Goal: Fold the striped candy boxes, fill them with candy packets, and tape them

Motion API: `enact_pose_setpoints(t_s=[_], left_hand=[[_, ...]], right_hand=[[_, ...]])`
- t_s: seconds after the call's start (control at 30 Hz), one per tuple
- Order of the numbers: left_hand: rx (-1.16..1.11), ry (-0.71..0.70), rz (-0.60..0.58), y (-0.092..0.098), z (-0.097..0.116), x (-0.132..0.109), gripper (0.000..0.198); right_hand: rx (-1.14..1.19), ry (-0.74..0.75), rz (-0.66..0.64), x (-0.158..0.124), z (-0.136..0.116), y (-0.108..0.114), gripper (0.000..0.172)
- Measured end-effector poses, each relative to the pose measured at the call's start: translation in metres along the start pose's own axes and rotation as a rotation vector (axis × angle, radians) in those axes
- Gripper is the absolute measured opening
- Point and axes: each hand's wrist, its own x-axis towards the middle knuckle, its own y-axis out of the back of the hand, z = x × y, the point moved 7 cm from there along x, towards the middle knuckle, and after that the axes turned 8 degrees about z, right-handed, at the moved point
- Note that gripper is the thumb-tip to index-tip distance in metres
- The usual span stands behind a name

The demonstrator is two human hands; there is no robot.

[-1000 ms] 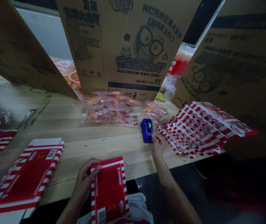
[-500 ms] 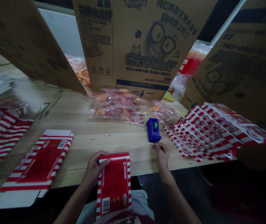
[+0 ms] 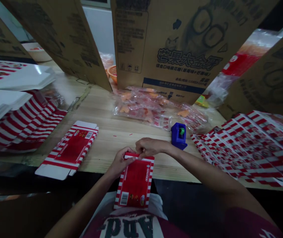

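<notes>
My left hand [image 3: 120,162] is closed around the upper left edge of a red-and-white striped box [image 3: 134,183], its thumb on the face. The box leans against my body at the table's front edge, barcode end toward me. My right hand [image 3: 148,146] has its fingers pinched at the top edge of the box, close to the left fingertips. Anything between those fingers is too small to make out. A blue tape dispenser [image 3: 178,138] with a green core stands to the right, behind my right forearm.
A flat striped box [image 3: 73,147] lies to the left. Beyond it are opened striped cartons [image 3: 27,122] and white ones. Clear packets [image 3: 143,107] lie before a tall cardboard box [image 3: 166,49]. Stacked striped boxes [image 3: 250,145] fill the right side. A basket [image 3: 113,73] stands behind.
My right hand has moved left from the tape dispenser to the top edge of the striped box. My left hand still holds the box. The camera view has shifted to the left.
</notes>
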Motion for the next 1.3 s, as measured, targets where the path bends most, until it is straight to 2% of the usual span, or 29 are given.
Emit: enact_pose_setpoints(t_s=[0.1, 0.2, 0.27, 0.37, 0.43, 0.5, 0.53, 0.6, 0.7, 0.73, 0.77, 0.8, 0.83, 0.9, 0.97, 1.03, 1.1, 1.17, 1.2, 1.23, 1.3], left_hand=[[-0.012, 0.033, -0.003, -0.002, 0.006, -0.004, 0.027], [-0.001, 0.023, -0.018, -0.004, 0.014, -0.009, 0.027], [0.026, 0.002, -0.037, -0.006, 0.017, -0.012, 0.027], [0.083, -0.051, -0.066, -0.009, 0.018, -0.016, 0.026], [0.091, -0.066, -0.081, -0.010, 0.017, -0.018, 0.024], [0.067, -0.044, -0.078, -0.006, 0.022, -0.019, 0.024], [0.061, -0.044, -0.059, -0.002, 0.030, -0.020, 0.024], [0.111, -0.118, 0.012, 0.009, 0.060, -0.024, 0.023], [0.310, -0.430, 0.224, 0.023, 0.124, -0.038, 0.025], [0.386, -0.557, 0.275, 0.022, 0.139, -0.045, 0.027], [0.460, -0.688, 0.296, 0.016, 0.148, -0.051, 0.031], [0.529, -0.814, 0.285, 0.007, 0.147, -0.056, 0.036], [0.600, -0.925, 0.234, -0.006, 0.138, -0.059, 0.040], [0.706, -1.077, 0.112, -0.031, 0.099, -0.060, 0.046], [0.787, -1.113, 0.000, -0.051, 0.050, -0.057, 0.045], [0.870, -1.052, -0.134, -0.064, 0.007, -0.053, 0.049], [0.910, -0.963, -0.253, -0.067, -0.016, -0.052, 0.064], [0.910, -0.901, -0.255, -0.053, -0.013, -0.046, 0.077], [0.910, -0.879, -0.188, -0.036, -0.005, -0.040, 0.075], [0.913, -0.854, -0.078, -0.014, 0.008, -0.031, 0.069], [0.929, -0.766, 0.231, 0.048, 0.036, -0.014, 0.053]], right_hand=[[-0.120, -0.052, 0.030, 0.005, 0.005, 0.004, 0.028], [0.004, -0.158, 0.024, 0.005, 0.019, 0.008, 0.035], [0.248, -0.254, -0.086, 0.002, 0.032, -0.005, 0.046], [0.766, -0.343, -0.350, -0.008, 0.033, -0.045, 0.056], [1.029, -0.398, -0.382, -0.012, 0.031, -0.064, 0.063], [1.162, -0.446, -0.259, -0.014, 0.032, -0.068, 0.063], [1.186, -0.444, -0.162, -0.014, 0.033, -0.062, 0.059], [1.186, -0.394, 0.102, -0.016, 0.037, -0.035, 0.051], [1.146, -0.326, 0.566, -0.035, 0.048, 0.021, 0.045], [1.144, -0.330, 0.669, -0.044, 0.051, 0.033, 0.047], [1.153, -0.348, 0.717, -0.051, 0.054, 0.038, 0.049], [1.176, -0.377, 0.712, -0.057, 0.055, 0.037, 0.053], [1.204, -0.414, 0.676, -0.061, 0.057, 0.030, 0.058], [1.241, -0.491, 0.623, -0.067, 0.060, 0.008, 0.061], [1.219, -0.559, 0.650, -0.071, 0.066, -0.015, 0.054], [1.153, -0.606, 0.710, -0.073, 0.072, -0.034, 0.045], [1.099, -0.616, 0.757, -0.074, 0.077, -0.044, 0.041], [1.070, -0.618, 0.800, -0.076, 0.081, -0.044, 0.038], [1.054, -0.615, 0.822, -0.080, 0.082, -0.040, 0.037], [1.031, -0.609, 0.852, -0.085, 0.082, -0.033, 0.036], [0.954, -0.577, 0.932, -0.103, 0.079, -0.009, 0.033]])
